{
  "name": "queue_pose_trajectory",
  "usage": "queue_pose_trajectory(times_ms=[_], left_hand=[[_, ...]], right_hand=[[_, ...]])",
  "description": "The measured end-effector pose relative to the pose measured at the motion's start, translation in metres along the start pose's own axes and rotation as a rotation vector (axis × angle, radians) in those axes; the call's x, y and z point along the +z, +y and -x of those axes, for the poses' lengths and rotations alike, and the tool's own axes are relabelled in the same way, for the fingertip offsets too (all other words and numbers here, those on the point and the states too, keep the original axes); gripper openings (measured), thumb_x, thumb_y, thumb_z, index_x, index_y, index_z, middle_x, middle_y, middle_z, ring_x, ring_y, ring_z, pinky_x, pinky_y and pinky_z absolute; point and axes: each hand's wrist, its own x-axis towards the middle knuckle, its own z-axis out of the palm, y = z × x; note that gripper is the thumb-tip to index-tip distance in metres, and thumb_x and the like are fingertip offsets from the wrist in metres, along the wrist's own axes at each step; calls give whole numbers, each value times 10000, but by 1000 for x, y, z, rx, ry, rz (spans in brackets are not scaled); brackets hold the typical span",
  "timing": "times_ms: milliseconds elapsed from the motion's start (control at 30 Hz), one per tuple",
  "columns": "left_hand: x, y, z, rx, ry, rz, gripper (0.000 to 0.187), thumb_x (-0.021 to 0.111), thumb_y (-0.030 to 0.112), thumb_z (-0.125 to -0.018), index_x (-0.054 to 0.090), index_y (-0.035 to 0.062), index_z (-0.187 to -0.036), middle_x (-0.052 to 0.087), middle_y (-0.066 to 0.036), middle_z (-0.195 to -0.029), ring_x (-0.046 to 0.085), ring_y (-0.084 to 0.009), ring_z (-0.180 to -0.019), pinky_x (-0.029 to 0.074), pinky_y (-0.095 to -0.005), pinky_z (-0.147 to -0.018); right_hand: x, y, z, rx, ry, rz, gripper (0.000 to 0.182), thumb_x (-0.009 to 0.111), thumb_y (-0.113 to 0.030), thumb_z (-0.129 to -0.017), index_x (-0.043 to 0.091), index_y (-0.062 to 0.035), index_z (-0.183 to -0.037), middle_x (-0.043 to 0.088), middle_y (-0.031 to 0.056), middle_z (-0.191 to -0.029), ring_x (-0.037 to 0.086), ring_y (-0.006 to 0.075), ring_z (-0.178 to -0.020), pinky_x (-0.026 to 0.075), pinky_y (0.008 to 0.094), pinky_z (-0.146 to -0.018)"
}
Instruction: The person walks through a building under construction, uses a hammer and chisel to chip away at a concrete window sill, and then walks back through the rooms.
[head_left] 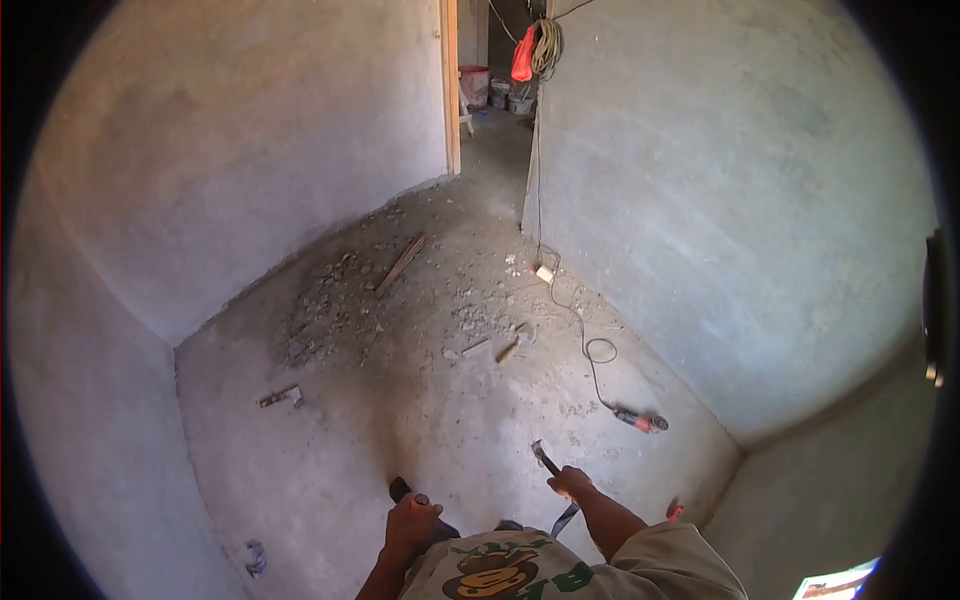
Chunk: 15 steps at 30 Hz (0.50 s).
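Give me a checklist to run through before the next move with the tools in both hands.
1. Right hand grips the hammer: ok.
2. Left hand holds a dark tool: ok; what kind, cannot tell.
3. Floor just ahead of the hands free of debris: ok.
4. Cord to the power tool lies away from the hands: ok.
5. Rubble and wood strip out of the way: not ok, scattered farther ahead.
6. Power tool switched off: cannot tell.
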Motion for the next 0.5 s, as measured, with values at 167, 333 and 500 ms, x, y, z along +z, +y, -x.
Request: queue_pose_trajectory(times_ms=[167,333,500], left_hand=[[-45,-26,-77,339,-176,-381,401,684,373,-757,586,10,-898,644,-219,-836,632,-383,-828,497,-437,-706],[-148,-32,-147,58,-129,-148,411,705,381,-728,598,26,-905,649,-207,-869,631,-391,-851,504,-440,-727],[-215,-114,-237,207,18,-185,364,702,397,-738,615,53,-815,631,-180,-846,632,-352,-822,501,-433,-728]], right_hand=[[18,-52,-22,86,23,-87,325,550,-306,-735,683,-32,-849,694,122,-758,694,266,-779,538,372,-744],[61,-94,-26,207,-34,-40,353,592,-327,-759,700,-68,-973,709,92,-871,693,207,-800,532,348,-745],[82,-151,-7,287,-167,-230,325,615,-337,-784,703,-35,-866,676,78,-722,655,199,-610,536,342,-592]])
